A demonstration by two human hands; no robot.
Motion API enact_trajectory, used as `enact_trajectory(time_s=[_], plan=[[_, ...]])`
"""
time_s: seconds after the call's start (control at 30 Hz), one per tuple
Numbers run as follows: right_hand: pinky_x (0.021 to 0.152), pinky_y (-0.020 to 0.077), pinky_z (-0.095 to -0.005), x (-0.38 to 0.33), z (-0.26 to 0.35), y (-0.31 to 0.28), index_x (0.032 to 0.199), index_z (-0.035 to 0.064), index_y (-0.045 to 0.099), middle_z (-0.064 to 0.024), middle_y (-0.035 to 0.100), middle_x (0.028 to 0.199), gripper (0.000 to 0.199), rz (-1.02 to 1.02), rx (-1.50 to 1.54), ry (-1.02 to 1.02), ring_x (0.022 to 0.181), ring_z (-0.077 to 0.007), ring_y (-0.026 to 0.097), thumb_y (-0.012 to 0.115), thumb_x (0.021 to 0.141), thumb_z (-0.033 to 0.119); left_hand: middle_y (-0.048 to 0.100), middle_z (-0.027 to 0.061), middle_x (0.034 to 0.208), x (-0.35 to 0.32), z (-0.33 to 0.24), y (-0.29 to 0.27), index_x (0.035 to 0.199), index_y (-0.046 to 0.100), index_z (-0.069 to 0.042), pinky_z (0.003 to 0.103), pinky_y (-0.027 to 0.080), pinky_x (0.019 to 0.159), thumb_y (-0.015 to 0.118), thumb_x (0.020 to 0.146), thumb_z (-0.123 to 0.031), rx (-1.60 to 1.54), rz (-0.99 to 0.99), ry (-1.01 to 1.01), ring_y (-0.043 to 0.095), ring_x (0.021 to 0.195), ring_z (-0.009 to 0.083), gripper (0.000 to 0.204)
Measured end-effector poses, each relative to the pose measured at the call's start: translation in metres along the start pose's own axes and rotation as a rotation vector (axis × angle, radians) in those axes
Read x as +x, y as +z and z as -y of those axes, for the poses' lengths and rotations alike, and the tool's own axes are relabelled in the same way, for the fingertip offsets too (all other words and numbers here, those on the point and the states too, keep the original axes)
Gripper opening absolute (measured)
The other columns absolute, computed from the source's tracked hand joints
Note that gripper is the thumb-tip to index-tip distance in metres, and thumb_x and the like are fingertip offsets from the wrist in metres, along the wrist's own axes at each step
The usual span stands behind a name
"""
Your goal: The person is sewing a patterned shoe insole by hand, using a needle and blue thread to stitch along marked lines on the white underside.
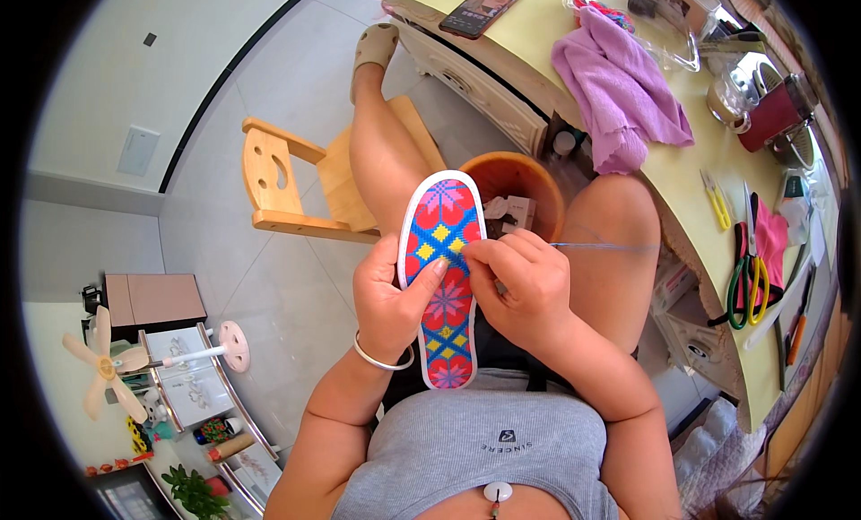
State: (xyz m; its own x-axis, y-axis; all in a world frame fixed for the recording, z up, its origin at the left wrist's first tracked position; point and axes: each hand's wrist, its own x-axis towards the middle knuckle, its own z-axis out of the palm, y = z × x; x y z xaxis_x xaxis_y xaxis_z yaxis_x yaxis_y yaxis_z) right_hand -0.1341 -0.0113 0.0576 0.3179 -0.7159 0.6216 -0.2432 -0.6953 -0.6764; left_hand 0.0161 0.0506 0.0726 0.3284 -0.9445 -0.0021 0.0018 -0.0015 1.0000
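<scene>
Embroidered insole [448, 309]: btwn L & R fingers, patterned face showing, white rim;
L hand [390, 291]: thumb on front, fingers behind, clamped on insole's L edge;
R hand [520, 282]: thumb + index tog. at insole's R edge; can't tell what's in pinch;
Thread [596, 246]: blue, runs R from R fingers;
Bucket [551, 184]: beyond R fingers;
Scissors [753, 251]: well R of R fingers

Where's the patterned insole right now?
In the head view, the insole is at centre, just above the grey top, held in the left hand, the right hand at its right edge.
</scene>
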Motion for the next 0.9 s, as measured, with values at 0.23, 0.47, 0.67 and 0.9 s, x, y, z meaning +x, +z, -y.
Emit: enact_trajectory(time_s=[0.23, 0.47, 0.67, 0.9], plan=[[0.05, 0.0451, -0.0335, 0.0, -0.001, -0.002, 0.082, 0.002, 0.063, -0.0071, 0.055, 0.063, 0.015, 0.0, -0.029, -0.019, 0.056, -0.023, 0.054, 0.069, 0.069, 0.0, 0.066, 0.0048, 0.089, 0.001, 0.0, 0.004, 0.097, 0.06, 0.003, 0.022, 0.049, 0.071, 0.068, 0.083, -0.001, -0.008, 0.003, 0.004, 0.058, 0.078, 0.0064, 0.016], [0.049, 0.0438, -0.0332, 0.001, 0.004, -0.004, 0.08, 0.0018, 0.061, -0.0066, 0.053, 0.062, 0.016, 0.033, -0.108, -0.048, 0.056, -0.022, 0.052, 0.068, 0.066, 0.001, 0.065, 0.0064, 0.082, -0.001, -0.003, 0.006, 0.091, 0.061, 0.003, 0.023, 0.048, 0.065, 0.068, 0.083, -0.001, 0.247, -0.007, 0.149, 0.057, 0.072, 0.0079, 0.011], [0.05, 0.0439, -0.0327, 0.0, 0.004, 0.002, 0.082, 0.0022, 0.059, -0.0064, 0.052, 0.064, 0.019, 0.064, -0.158, -0.106, 0.058, -0.0221, 0.052, 0.066, 0.065, 0.004, 0.062, 0.0092, 0.073, -0.002, -0.005, 0.01, 0.089, 0.062, 0.003, 0.026, 0.046, 0.058, 0.068, 0.081, -0.001, 0.547, 0.003, 0.426, 0.057, 0.062, 0.014, 0.01], [0.05, 0.0449, -0.0341, -0.004, 0.003, 0.001, 0.081, 0.0028, 0.059, -0.0073, 0.053, 0.063, 0.016, -0.055, -0.066, -0.014, 0.057, -0.0239, 0.054, 0.067, 0.067, 0.001, 0.061, 0.0112, 0.072, 0.001, -0.006, 0.01, 0.089, 0.062, 0.002, 0.03, 0.046, 0.057, 0.068, 0.079, 0.001, 0.43, -0.083, 0.339, 0.057, 0.058, 0.0223, 0.012]])
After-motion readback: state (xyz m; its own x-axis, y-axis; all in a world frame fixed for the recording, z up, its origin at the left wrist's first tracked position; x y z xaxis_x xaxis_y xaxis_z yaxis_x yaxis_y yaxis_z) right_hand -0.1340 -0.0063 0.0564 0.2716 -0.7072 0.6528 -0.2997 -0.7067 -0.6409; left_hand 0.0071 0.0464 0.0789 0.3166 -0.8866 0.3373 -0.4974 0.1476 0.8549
